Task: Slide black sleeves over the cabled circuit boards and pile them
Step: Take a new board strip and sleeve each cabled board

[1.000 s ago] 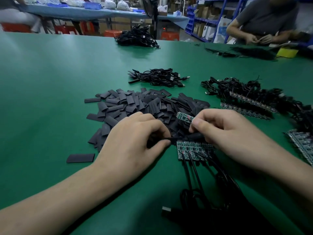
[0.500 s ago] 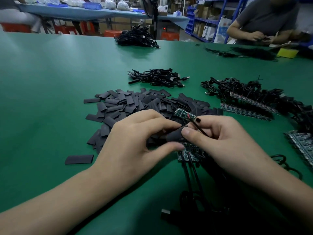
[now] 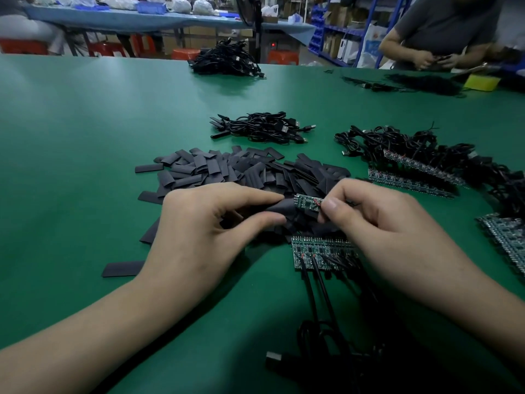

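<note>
- Green mat covers the table [image 3: 85, 137], and on my feed both forearms come in from the bottom edge and meet over its middle
- I see the left hand [image 3: 199, 231] back-up, wrist low over the mat, knuckles turned to the right
- Its index finger and thumb are curled toward each other and pinch one end of a black sleeve [image 3: 279, 207]; the other fingers are tucked under, and I cannot tell what they touch
- The right hand [image 3: 377, 223] sits opposite, back-up as well, with its forearm running off to the lower right
- Its thumb and fingertips are bent in and grip the wired end of a small green circuit board [image 3: 308, 201], where a bit of red wire shows
- The board's free end points left and meets the mouth of the sleeve; I cannot make out from here how far in it sits
- Both hands hold this pair just above the near edge of the loose sleeve pile [image 3: 227, 172], which spreads behind and to the left of them
- Just below the hands a row of bare boards [image 3: 318, 248] lies flat on the mat, their black cables [image 3: 321, 285] trailing toward me
- Beyond the sleeve pile I see a small heap of finished cables [image 3: 264, 127]; to the right lies a bigger tangle of cabled boards [image 3: 412, 163]
- One stray sleeve [image 3: 123, 269] lies flat beside the left wrist
- At the far right corner another person [image 3: 443, 24] works with both hands
</note>
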